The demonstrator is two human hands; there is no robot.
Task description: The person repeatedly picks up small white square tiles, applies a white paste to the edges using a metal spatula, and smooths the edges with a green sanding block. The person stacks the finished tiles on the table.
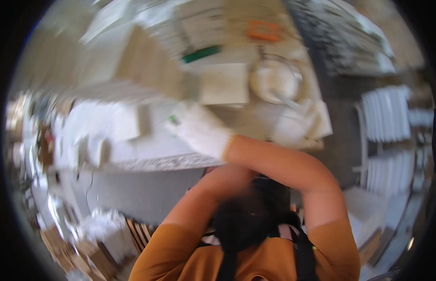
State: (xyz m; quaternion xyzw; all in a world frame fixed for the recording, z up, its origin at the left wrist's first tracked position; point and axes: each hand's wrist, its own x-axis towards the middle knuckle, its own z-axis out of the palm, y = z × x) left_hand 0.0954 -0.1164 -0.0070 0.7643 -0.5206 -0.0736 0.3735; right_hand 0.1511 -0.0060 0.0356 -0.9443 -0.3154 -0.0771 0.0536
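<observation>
Small green object [174,120], blurred, at gloved fingers [184,118]

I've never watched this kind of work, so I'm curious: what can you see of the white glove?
The white glove covers the person's right hand. It looks like soft fabric, though blur hides its texture, with a thin yellow-orange edge at the wrist. It points leftward, over the pale worktop; contact is unclear. A green patch shows near the fingertips, perhaps part of the glove, perhaps something separate.

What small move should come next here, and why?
Probably draw the left forearm back from the right forearm: they overlap in view, the left hand does not show, and the gloved right hand is over the table.
</observation>
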